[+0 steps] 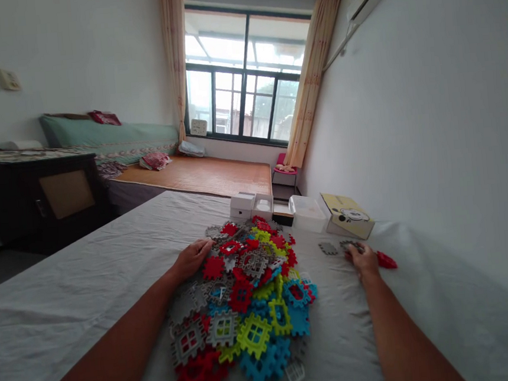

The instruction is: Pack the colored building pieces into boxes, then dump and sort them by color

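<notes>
A large heap of interlocking plastic building tiles (242, 295) in red, grey, lime green and blue covers the middle of the cloth-covered table. My left hand (194, 258) rests at the heap's upper left edge, fingers closed against the grey tiles there; what they hold, if anything, is hidden. Off to the right, my right hand (362, 259) pinches a grey tile (350, 245) just above the cloth. Beside it on the left lies another grey tile (328, 248). A red piece (386, 260) lies right of my right hand.
Along the table's far side stand small white boxes (243, 204), a black-edged box (282, 213), a clear plastic tub (308, 212) and a yellow cartoon-printed box (348, 215). Beyond are a bed (203, 174) and a dark cabinet (27, 192). A white wall (442, 109) rises at right.
</notes>
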A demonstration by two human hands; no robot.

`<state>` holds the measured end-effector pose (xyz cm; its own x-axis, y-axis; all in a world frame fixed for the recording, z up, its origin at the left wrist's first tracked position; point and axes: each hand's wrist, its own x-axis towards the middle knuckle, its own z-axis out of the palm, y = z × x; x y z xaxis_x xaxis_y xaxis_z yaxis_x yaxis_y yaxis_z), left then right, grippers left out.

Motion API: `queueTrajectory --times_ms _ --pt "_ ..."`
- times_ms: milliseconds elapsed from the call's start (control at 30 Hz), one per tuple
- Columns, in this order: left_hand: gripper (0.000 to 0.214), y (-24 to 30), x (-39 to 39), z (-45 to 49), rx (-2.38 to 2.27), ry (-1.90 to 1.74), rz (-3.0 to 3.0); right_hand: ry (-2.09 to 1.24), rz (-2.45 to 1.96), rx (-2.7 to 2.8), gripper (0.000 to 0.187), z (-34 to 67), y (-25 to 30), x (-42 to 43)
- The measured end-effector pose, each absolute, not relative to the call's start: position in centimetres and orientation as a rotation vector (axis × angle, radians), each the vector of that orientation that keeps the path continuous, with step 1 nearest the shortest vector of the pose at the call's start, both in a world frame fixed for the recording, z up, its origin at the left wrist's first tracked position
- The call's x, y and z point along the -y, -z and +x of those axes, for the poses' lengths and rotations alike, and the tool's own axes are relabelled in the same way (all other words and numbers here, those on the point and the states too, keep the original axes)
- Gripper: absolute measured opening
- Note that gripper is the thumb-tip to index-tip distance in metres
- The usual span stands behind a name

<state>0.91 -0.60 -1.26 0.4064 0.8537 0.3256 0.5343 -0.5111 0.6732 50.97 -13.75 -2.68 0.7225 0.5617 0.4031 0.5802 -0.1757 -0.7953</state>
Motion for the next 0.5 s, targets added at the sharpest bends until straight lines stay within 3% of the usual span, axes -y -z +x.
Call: queueTrajectory --times_ms 200,500 --pt "0.065 1.6 0.4 0.8 -1.181 -0.932 2.186 0.159 -2.083 1.011 0.042 51.6 3.5 13.0" --pt "0.064 1.6 0.3 0.8 -1.178 -0.912 2.203 0.101 -2.257 1.393 0.050 50.4 3.6 13.5"
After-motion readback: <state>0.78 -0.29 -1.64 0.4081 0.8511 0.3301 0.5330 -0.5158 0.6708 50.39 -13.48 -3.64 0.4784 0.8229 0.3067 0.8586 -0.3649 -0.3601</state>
